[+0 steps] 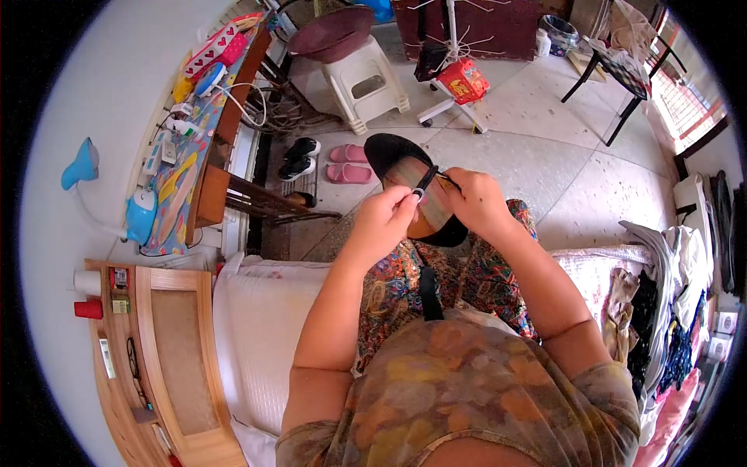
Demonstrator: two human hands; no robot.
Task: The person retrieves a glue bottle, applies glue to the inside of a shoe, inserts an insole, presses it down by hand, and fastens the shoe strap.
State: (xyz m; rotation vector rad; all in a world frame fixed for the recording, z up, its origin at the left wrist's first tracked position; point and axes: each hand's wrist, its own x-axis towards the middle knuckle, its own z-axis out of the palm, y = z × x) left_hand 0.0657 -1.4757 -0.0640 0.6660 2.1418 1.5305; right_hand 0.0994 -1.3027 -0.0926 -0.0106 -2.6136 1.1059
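Observation:
Above my lap I hold a black cap (387, 152), its dark curved brim pointing up and left and its lighter inside partly showing. My left hand (387, 216) is closed, thumb and fingers pinching the cap's narrow black strap by a small pale buckle (419, 192). On the other side, my right hand (478, 201) is closed too, gripping the dark strap end (446, 180) between thumb and fingers. Patterned trousers (389, 300) cover my legs below the cap. A black band (429, 292) lies between them. The fingers hide part of the strap.
I sit on a bed (264, 335) with clothes piled (689, 265) at the right. A cluttered table (183, 191) and wooden headboard (183, 358) are at the left. Ahead are pink slippers (348, 173), black shoes (299, 159), a white stool (366, 82) and a black chair (622, 74).

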